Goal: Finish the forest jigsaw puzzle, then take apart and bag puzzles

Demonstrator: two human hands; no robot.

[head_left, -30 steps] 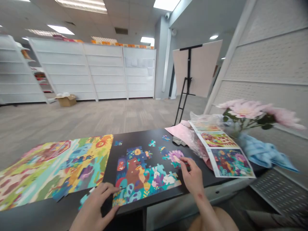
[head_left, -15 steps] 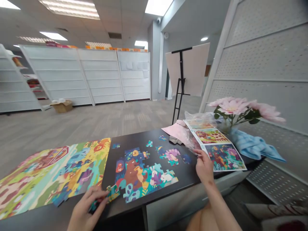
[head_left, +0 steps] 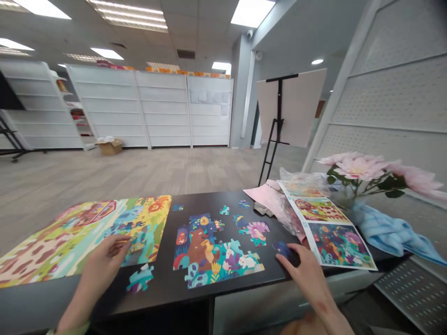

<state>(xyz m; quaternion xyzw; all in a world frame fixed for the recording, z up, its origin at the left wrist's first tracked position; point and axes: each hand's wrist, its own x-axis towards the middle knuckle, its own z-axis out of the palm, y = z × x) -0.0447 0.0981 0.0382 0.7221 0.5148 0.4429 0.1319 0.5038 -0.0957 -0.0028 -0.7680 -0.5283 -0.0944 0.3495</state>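
A partly joined bear puzzle (head_left: 213, 253) lies on the black table (head_left: 167, 291). My right hand (head_left: 305, 274) rests near the table's front right edge, its fingertips pressed on a dark blue puzzle piece (head_left: 282, 249). My left hand (head_left: 101, 265) lies with loosely spread fingers on the lower edge of the large finished puzzle (head_left: 84, 232) at the left, holding nothing. A loose teal cluster of pieces (head_left: 139, 278) sits just right of that hand. A small joined cluster with a purple flower (head_left: 256, 230) and several single pieces lie behind the bear puzzle.
A printed picture sheet (head_left: 326, 230) lies at the right over a clear plastic bag (head_left: 284, 211) and pink paper (head_left: 261, 195). Pink flowers (head_left: 363, 170) and a blue cloth (head_left: 387, 230) sit at the far right. An easel (head_left: 279, 116) stands behind the table.
My left hand let go of the teal cluster and moved left onto the finished puzzle. My right hand came back from the picture sheet onto the dark blue piece.
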